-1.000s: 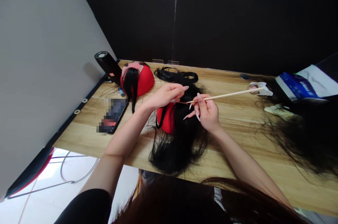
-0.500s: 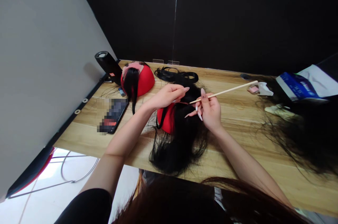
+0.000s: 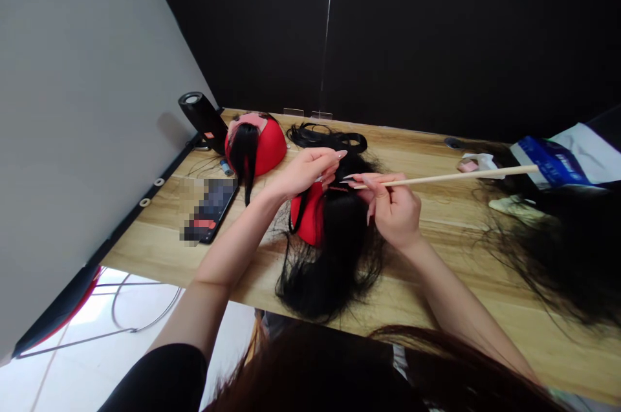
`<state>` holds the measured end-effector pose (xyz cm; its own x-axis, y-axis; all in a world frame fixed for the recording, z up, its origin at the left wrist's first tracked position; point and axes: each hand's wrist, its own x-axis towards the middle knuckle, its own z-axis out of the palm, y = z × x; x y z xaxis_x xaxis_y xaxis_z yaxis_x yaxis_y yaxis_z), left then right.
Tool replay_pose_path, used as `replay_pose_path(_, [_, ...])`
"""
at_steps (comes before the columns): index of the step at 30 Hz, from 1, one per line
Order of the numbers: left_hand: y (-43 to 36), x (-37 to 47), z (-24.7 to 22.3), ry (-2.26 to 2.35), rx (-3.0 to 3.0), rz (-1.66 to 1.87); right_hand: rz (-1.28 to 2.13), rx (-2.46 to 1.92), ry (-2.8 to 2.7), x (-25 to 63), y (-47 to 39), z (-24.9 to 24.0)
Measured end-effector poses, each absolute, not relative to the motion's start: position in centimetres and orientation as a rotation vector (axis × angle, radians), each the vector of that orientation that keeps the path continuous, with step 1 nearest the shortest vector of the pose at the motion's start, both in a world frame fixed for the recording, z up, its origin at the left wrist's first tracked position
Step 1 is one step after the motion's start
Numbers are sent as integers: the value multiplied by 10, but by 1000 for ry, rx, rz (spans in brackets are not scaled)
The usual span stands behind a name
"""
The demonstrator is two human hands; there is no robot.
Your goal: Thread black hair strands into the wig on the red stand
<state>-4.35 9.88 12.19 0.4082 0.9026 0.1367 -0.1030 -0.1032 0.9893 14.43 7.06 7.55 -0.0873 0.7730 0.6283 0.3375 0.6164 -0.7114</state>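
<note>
Wooden table [image 3: 436, 250] lies before us: at left a phone [image 3: 211, 208], then our left hand [image 3: 305, 173] pinching strands of the black wig [image 3: 334, 250] on its red block, and our right hand [image 3: 395, 211] gripping a thin wooden stick [image 3: 451, 176].

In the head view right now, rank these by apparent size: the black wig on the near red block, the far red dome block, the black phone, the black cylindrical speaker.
1. Black wig
2. Far red dome block
3. Black phone and black cylindrical speaker: too alike, and at different depths, to rank.
</note>
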Motion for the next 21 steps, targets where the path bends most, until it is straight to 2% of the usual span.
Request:
replay_pose_path(7, [97,-42,123,800,1468,1027,549,-967,-1629,144,69,75])
replay_pose_path(14, [97,-40,121,783,1472,1024,826,-881,-1439,142,68,81])
replay_pose_path(21, [98,-37,116,785,1380,1103,826,-740,-1352,152,63,111])
